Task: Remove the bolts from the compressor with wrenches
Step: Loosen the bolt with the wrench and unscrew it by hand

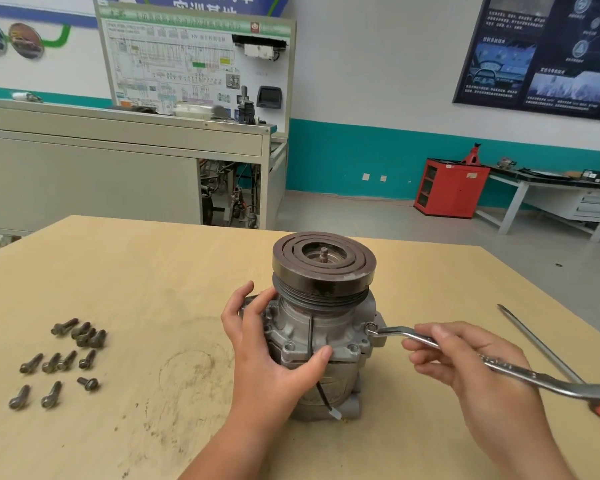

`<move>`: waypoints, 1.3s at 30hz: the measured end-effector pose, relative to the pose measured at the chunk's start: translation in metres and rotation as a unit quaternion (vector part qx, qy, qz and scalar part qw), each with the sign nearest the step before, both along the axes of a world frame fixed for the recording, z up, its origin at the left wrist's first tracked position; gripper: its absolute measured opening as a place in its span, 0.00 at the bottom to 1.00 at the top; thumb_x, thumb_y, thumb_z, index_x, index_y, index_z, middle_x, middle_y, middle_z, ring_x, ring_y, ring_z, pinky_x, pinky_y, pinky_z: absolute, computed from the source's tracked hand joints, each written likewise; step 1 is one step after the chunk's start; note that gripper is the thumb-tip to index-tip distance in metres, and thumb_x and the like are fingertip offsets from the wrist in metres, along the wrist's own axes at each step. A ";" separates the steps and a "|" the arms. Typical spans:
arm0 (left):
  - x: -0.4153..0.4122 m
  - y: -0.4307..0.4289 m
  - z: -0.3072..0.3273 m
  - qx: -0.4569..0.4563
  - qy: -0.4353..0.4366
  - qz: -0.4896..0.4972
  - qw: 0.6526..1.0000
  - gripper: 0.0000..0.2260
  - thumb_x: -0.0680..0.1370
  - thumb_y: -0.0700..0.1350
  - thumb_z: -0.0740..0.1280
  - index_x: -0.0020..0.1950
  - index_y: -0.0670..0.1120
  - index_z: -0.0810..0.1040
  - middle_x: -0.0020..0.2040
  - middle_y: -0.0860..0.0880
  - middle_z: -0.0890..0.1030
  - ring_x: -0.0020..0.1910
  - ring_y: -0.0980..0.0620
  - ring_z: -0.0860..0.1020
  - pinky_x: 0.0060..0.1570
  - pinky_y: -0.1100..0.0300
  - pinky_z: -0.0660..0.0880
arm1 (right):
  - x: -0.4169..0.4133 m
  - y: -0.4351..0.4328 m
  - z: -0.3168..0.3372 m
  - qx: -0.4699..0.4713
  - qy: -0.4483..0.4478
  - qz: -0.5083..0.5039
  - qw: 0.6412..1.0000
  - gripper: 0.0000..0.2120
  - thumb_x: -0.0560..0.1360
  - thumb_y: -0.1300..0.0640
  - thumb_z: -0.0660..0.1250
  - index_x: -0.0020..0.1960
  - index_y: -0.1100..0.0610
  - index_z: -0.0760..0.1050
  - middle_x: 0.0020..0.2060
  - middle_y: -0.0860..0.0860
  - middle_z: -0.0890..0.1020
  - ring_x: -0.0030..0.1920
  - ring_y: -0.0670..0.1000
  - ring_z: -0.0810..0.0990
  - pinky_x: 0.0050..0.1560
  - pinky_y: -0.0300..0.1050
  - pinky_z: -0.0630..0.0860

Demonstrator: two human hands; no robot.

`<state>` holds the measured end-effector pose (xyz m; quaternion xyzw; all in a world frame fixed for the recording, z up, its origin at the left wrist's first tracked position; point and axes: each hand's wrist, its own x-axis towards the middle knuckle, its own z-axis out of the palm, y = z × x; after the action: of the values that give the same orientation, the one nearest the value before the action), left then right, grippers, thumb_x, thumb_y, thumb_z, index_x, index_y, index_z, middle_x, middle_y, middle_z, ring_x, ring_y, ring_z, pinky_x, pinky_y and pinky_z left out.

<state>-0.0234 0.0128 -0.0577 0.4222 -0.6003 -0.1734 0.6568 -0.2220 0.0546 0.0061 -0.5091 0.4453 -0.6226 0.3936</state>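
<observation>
Your left hand (271, 344) steadies the heavy compressor (321, 327); your right hand (465, 362) grips the stiff wrench (430, 341) mid-handle.

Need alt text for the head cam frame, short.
A person's left hand steadies an upright compressor on a wooden table while the right hand holds a ring wrench seated on a bolt at the compressor's right side. Loose bolts lie in a group to the left.
</observation>
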 end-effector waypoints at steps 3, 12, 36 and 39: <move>0.001 -0.001 0.000 -0.002 0.001 0.001 1.000 0.33 0.58 0.58 0.71 0.61 0.58 0.67 0.69 0.55 0.57 0.68 0.69 0.58 0.58 0.80 0.60 | -0.016 -0.027 0.019 0.103 -0.035 0.116 0.987 0.14 0.71 0.59 0.62 0.33 0.61 0.82 0.30 0.60 0.82 0.26 0.49 0.79 0.26 0.38 0.76; 0.002 -0.001 0.001 -0.001 -0.022 0.005 1.000 0.33 0.59 0.59 0.71 0.62 0.58 0.66 0.67 0.50 0.59 0.68 0.69 0.57 0.59 0.80 0.59 | -0.023 -0.040 0.007 0.075 -0.277 0.173 0.942 0.12 0.67 0.43 0.68 0.33 0.50 0.80 0.30 0.50 0.79 0.28 0.45 0.77 0.24 0.34 0.71; 0.002 0.000 0.001 -0.008 -0.013 0.003 1.000 0.32 0.59 0.58 0.71 0.61 0.60 0.66 0.67 0.57 0.58 0.67 0.69 0.59 0.58 0.80 0.59 | -0.017 -0.066 0.013 0.186 -0.096 0.138 0.968 0.17 0.67 0.62 0.55 0.27 0.61 0.79 0.21 0.57 0.75 0.19 0.46 0.69 0.19 0.32 0.60; 0.002 0.000 -0.001 -0.008 -0.013 0.003 1.000 0.32 0.59 0.59 0.71 0.61 0.60 0.67 0.68 0.56 0.58 0.67 0.69 0.59 0.58 0.80 0.59 | -0.015 -0.071 0.014 0.160 -0.194 0.181 0.951 0.04 0.57 0.58 0.68 0.28 0.59 0.79 0.21 0.53 0.74 0.20 0.45 0.68 0.20 0.33 0.62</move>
<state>-0.0214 0.0125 -0.0582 0.4212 -0.6090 -0.1614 0.6524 -0.2371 -0.0159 0.0203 -0.3811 0.3543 -0.5483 0.6547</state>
